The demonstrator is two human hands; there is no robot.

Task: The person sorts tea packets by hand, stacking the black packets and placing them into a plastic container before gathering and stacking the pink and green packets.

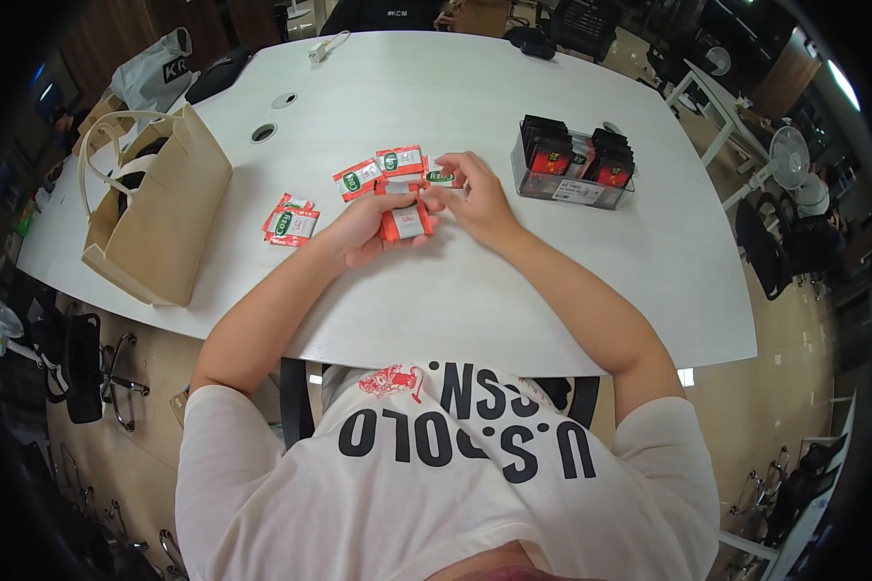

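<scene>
My left hand (360, 230) is closed around a red and white sachet (409, 223), thumb on top, with what looks like a small stack of them in the palm. From the right, my right hand (482, 201) meets the packet's upper edge with thumb and fingertips, its index finger bent above. Just beyond both hands lie loose sachets with green labels: one at the back (399, 161), one to its left (358, 179) and one partly behind my right fingers (441, 178). A small overlapping pile of like sachets (292, 222) rests left of my left forearm.
A clear plastic box (574, 190) of black and red packets stands at the right. On the left is a beige handbag (170, 232), with a grey plastic bag (155, 73) behind it. A white adapter (318, 52) lies near the far edge of the white table (407, 97).
</scene>
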